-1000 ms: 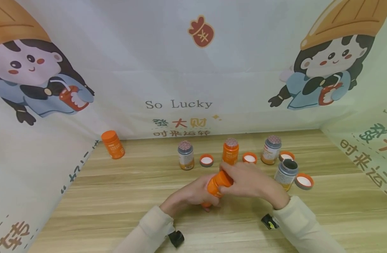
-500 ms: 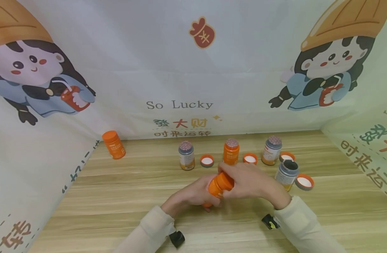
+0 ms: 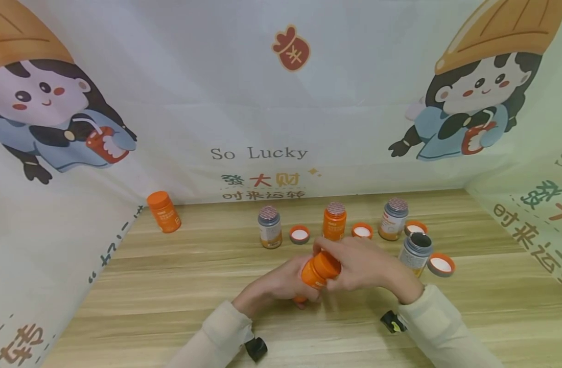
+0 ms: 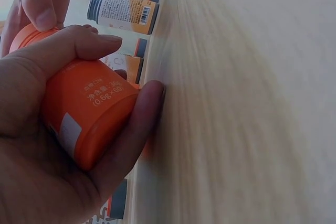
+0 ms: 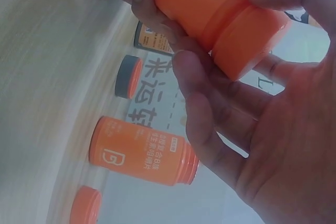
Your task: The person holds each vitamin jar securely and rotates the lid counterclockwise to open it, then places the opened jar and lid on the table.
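Observation:
My left hand point(image 3: 287, 278) grips an orange bottle point(image 3: 311, 277) above the table, tilted with its capped end up and to the right. In the left wrist view its thumb lies over the side of the bottle point(image 4: 89, 98) and a finger curls under the base. From the right, my right hand point(image 3: 366, 260) holds the orange cap point(image 5: 252, 40) between thumb and fingers. The cap sits on the bottle. Behind the hands stands another orange bottle point(image 3: 334, 221), capless with a patterned seal on its mouth.
Two grey bottles, one left point(image 3: 270, 227) and one right point(image 3: 393, 220), have sealed mouths. An open grey bottle point(image 3: 416, 251) stands near my right wrist. Several upturned caps point(image 3: 300, 234) lie among them. A capped orange bottle point(image 3: 164, 211) stands far left by the printed backdrop point(image 3: 354, 128).
My right hand has turned slightly round the cap, showing more of it. The held bottle and left hand stay almost in place.

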Available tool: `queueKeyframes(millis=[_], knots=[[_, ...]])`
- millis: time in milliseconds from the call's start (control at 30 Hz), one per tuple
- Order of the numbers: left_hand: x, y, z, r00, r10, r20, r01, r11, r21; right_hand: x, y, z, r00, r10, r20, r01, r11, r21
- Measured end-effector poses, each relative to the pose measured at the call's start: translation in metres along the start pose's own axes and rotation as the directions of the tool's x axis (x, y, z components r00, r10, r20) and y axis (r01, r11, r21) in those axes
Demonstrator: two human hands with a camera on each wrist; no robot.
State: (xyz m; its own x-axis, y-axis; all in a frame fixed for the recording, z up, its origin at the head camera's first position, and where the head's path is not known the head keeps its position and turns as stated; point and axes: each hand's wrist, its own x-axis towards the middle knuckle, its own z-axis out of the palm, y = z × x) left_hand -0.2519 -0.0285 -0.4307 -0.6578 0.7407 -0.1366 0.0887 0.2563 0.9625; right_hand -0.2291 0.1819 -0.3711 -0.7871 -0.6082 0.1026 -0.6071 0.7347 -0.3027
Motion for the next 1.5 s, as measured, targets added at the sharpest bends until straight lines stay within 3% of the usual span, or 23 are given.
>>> queueKeyframes(millis=[433, 767, 1233, 1500], knots=[[0.0009, -0.0015, 0.0002, 1.000, 0.010, -0.008, -0.010, 1.000, 0.014, -0.0021, -0.0004, -0.0033, 0.997, 0.055, 0.049, -0.056, 0.998, 0.023], [-0.0013, 0.0010, 0.0007, 1.000, 0.017, 0.001, -0.017, 1.000, -0.010, -0.0006, -0.0013, -0.0035, 0.984, 0.176, -0.003, -0.176, 0.984, -0.017], [0.0006, 0.0003, 0.0004, 1.000, 0.031, 0.001, -0.031, 1.000, 0.000, -0.0007, 0.0023, -0.0023, 0.978, 0.207, 0.036, -0.207, 0.978, -0.010], [0.0015, -0.0009, -0.0003, 1.000, 0.021, -0.002, -0.021, 1.000, 0.019, -0.0001, 0.0021, -0.0030, 0.985, 0.165, 0.040, -0.164, 0.986, -0.036]])
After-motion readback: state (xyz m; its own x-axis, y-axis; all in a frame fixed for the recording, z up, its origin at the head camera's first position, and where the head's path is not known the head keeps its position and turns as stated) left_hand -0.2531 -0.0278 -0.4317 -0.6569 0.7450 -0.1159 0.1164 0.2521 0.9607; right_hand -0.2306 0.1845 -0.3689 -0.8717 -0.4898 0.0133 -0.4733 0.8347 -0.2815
